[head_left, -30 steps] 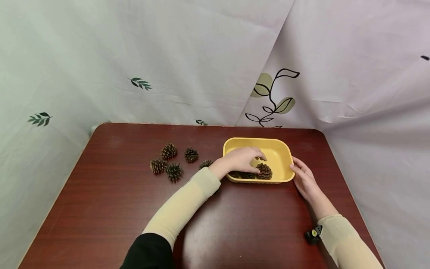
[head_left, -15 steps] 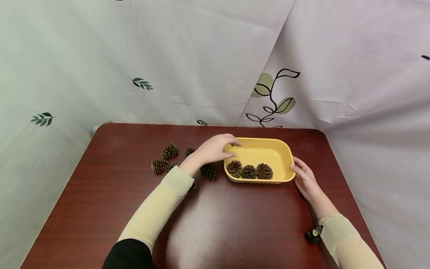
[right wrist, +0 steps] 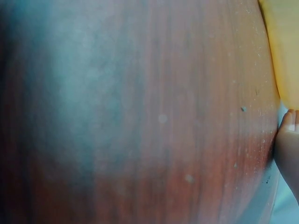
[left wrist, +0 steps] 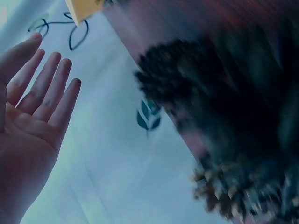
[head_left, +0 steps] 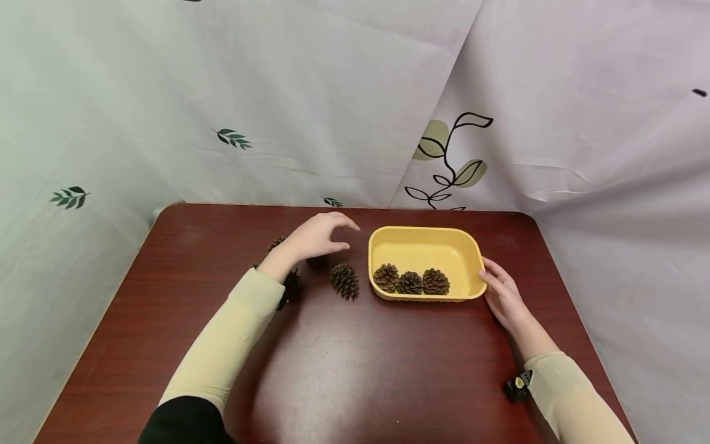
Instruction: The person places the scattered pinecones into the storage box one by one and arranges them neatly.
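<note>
Both hands work over a dark red-brown wooden table [head_left: 355, 370] in the head view: the left hand [head_left: 313, 237] hovers with fingers loosely spread and holding nothing above a cluster of brown pine cones [head_left: 291, 283] that its wrist and sleeve partly hide, while the right hand [head_left: 501, 296] lies with straight fingers against the right end of a yellow rectangular plastic tray [head_left: 468, 250]. One loose pine cone [head_left: 344, 280] sits on the table just beside the tray's left wall, and three pine cones [head_left: 410, 282] stand in a row along the tray's near side. A small black clip [head_left: 514, 390] lies near the right sleeve. From the left wrist camera, the left hand [left wrist: 32, 116] shows an open palm with straight, slightly parted fingers, empty, and blurred dark pine cones [left wrist: 224, 121] fill the right of the frame on the table's edge. From the right wrist camera, only a fingertip [right wrist: 287, 140] shows at the right edge, beside the yellow tray's corner [right wrist: 282, 46] and above the reddish table top [right wrist: 140, 116].
</note>
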### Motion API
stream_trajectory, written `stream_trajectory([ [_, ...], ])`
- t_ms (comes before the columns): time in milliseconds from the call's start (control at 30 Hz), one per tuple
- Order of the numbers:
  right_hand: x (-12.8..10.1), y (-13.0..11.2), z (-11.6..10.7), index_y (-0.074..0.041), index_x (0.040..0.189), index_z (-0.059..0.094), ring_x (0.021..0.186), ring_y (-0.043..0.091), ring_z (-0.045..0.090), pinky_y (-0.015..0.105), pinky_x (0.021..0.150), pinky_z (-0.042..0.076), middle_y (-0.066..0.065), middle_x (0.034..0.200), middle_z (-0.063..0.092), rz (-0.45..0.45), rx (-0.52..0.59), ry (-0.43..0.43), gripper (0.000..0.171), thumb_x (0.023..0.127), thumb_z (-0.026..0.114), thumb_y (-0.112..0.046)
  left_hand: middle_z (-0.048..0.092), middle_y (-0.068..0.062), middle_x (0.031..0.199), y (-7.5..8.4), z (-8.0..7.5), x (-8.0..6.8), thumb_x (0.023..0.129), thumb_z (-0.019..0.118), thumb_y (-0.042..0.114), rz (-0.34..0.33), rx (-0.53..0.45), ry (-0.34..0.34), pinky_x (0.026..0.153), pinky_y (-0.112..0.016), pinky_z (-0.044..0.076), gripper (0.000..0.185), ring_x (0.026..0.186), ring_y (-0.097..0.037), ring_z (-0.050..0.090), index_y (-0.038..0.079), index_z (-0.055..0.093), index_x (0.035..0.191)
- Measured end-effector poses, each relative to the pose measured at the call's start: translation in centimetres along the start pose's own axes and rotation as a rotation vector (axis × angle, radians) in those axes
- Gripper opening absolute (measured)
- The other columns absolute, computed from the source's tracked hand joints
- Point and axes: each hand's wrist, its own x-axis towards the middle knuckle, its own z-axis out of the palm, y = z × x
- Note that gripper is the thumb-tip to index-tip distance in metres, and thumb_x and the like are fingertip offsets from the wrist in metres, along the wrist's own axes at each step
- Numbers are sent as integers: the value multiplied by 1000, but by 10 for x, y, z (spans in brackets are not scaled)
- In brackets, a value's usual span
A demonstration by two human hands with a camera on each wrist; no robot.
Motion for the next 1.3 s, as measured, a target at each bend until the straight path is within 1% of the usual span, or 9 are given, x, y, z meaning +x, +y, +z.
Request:
stream_trajectory([
  [167,1,0,-1,-23,126,67,109,0,68,14,93,56,-12,120,73,7,-3,1,38,110,44,1,68,-15,141,-18,-8,-10,95,79,9,-60,-23,-58,115,-53,51,42,136,-36,61,5,70,136],
  [300,1,1,-2,-23,127,67,111,0,68,14,93,56,-12,122,73,6,-4,-2,38,110,44,1,68,-18,141,-31,-13,-18,95,78,6,-91,-29,-90,113,-55,53,43,135,-38,62,2,69,136],
  [433,1,0,-2,-25,127,67,111,-1,68,14,93,56,-13,122,73,3,-19,-6,38,110,44,1,69,-19,140,-43,-14,-24,94,79,4,-113,-27,-115,113,-57,53,44,135,-39,62,1,69,137],
  [567,1,0,-4,-25,127,66,111,-2,68,13,94,56,-14,122,73,0,-25,-19,39,111,42,0,68,-20,142,-51,-14,-29,93,78,3,-138,-23,-143,114,-58,51,45,136,-41,60,1,69,137],
  [767,1,1,-3,-24,127,66,110,-1,68,14,94,56,-13,120,73,2,-19,-7,38,110,43,0,66,-20,144,-58,-13,-36,94,77,3,-166,-12,-176,116,-59,49,44,140,-42,57,3,69,137],
  [867,1,1,-3,-23,128,66,110,1,68,15,94,56,-11,120,72,2,-11,-6,36,110,44,1,66,-20,144,-60,-13,-38,94,77,4,-183,-25,-191,116,-60,49,44,141,-43,56,3,69,137],
  [1000,1,1,-3,-23,128,65,110,0,68,14,94,56,-11,121,72,10,-15,-4,36,110,43,0,66,-21,144,-64,-13,-40,96,76,8,-186,-18,-222,116,-62,48,42,141,-45,55,3,69,137],
  [1100,1,1,-2,-24,127,65,110,0,68,14,94,55,-12,121,72,15,-18,0,36,110,44,0,67,-21,143,-67,-12,-41,97,75,11,-185,-6,-238,116,-61,49,41,139,-45,56,2,69,136],
  [1300,0,1,-1,-24,127,66,110,0,68,14,94,56,-12,121,72,10,-21,0,37,110,44,0,70,-19,138,-68,-11,-42,98,76,17,-192,-7,-236,114,-58,51,39,133,-42,62,2,71,134],
])
